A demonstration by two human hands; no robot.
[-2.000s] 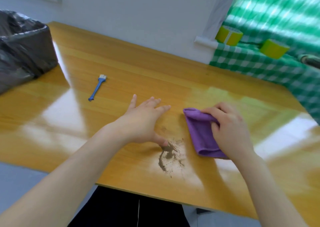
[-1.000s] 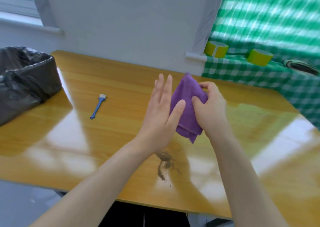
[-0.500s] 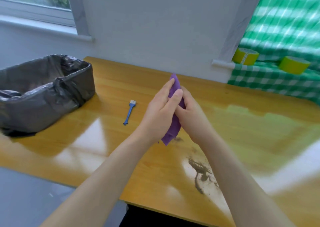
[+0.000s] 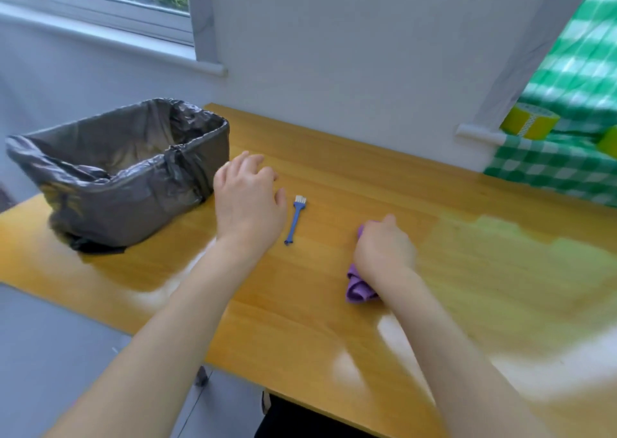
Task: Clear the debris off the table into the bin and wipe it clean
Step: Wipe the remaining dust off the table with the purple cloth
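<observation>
A purple cloth (image 4: 358, 287) lies bunched on the wooden table (image 4: 300, 321), and my right hand (image 4: 384, 250) is closed over it, pressing it down. My left hand (image 4: 248, 204) hovers with fingers spread and holds nothing, between the bin (image 4: 133, 190) and a small blue brush (image 4: 293, 219). The brush lies flat on the table, just right of my left hand. The bin is lined with a dark grey bag and stands on the table's far left corner. The dirt smear is not in view; my right arm covers part of the tabletop.
A white wall and a window sill run behind the table. At the right, a green checked cloth (image 4: 551, 167) covers a surface that carries a yellow tape roll (image 4: 529, 124). Grey floor shows past the table's near left edge.
My hands have come apart. The right hand has brought the cloth down onto the table, and the left hand has moved left toward the brush and the bin. The view has swung left.
</observation>
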